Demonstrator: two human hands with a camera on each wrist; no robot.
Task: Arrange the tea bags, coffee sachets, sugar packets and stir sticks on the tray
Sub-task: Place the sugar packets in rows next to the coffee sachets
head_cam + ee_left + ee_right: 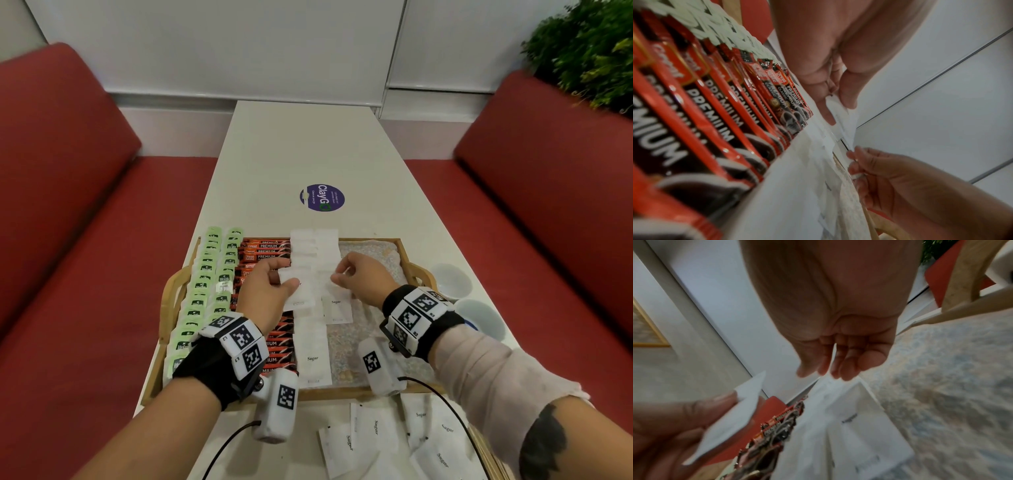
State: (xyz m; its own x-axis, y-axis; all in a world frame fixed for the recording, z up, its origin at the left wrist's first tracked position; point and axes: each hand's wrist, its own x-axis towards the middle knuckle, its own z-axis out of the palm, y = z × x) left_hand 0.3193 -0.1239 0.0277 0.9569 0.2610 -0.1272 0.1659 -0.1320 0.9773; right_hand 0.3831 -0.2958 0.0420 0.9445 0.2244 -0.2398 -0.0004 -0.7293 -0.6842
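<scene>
- The flat wooden tray with raised edges [414,270] sits on the long white table [308,144], and its far edge and right handle are easy to see.
- The right part of the tray shows only a speckled grey liner [373,250], so there is room there.
- Two rows of soft green tea bags [209,284] fill the left side, hanging a bit over the far edge.
- Shiny red and black coffee sachets [267,248] lie just beside them in one stack.
- Thin white paper sugar packets [313,356] lie in rows in the middle, touching the coffee.
- The left hand [263,291] pinches one white sugar packet [296,291] between thumb and fingers, above the rows.
- The right hand [359,277] hovers just beside it with fingers loosely curled; I cannot tell if it holds anything.
- More loose sugar packets [424,438] lie on the table near the person.
- Two round white cups [450,279] stand right of the tray.
</scene>
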